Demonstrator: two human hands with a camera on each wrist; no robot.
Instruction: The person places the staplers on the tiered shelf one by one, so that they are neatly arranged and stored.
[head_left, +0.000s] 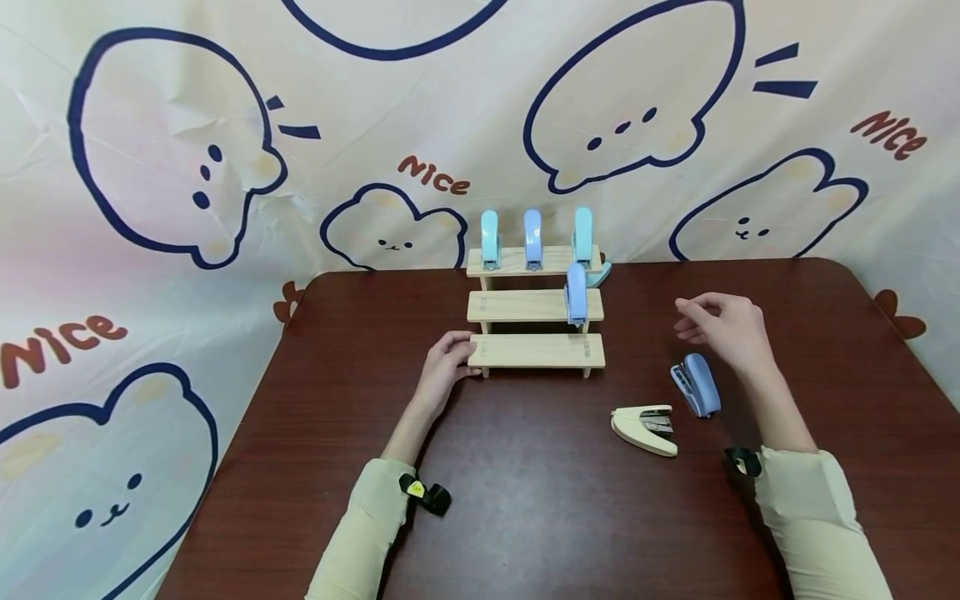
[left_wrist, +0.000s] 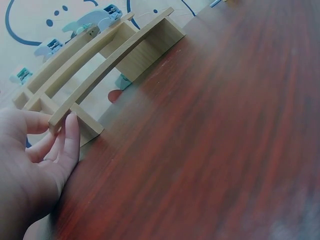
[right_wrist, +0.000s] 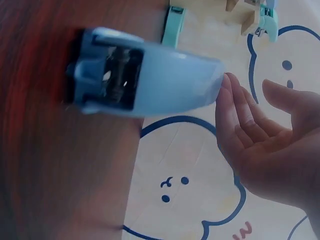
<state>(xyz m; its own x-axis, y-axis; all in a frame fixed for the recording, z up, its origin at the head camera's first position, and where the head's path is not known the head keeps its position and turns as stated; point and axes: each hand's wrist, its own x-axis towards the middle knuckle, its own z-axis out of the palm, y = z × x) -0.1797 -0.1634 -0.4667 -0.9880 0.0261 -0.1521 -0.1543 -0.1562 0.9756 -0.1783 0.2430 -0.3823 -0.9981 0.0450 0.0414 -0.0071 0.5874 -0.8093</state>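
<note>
My left hand [head_left: 442, 371] pinches the left end of the lowest step of a three-tier wooden rack [head_left: 536, 351], its thumb and fingers around the board's end in the left wrist view. Three staplers stand on the top tier: a teal stapler [head_left: 490, 239], a periwinkle stapler [head_left: 532, 239] and another teal stapler [head_left: 582, 236]. On the right of the middle tier is a blue stapler [head_left: 576, 294]. My right hand [head_left: 727, 329], fingers loosely bent and holding nothing, is over the table just beyond a loose blue stapler [head_left: 697, 386].
A cream stapler [head_left: 645, 429] lies on its side on the brown table [head_left: 540, 500], left of the loose blue one. Another teal stapler [head_left: 599, 274] shows partly behind the rack's right end. A patterned cloth [head_left: 480, 108] hangs behind the table's back edge.
</note>
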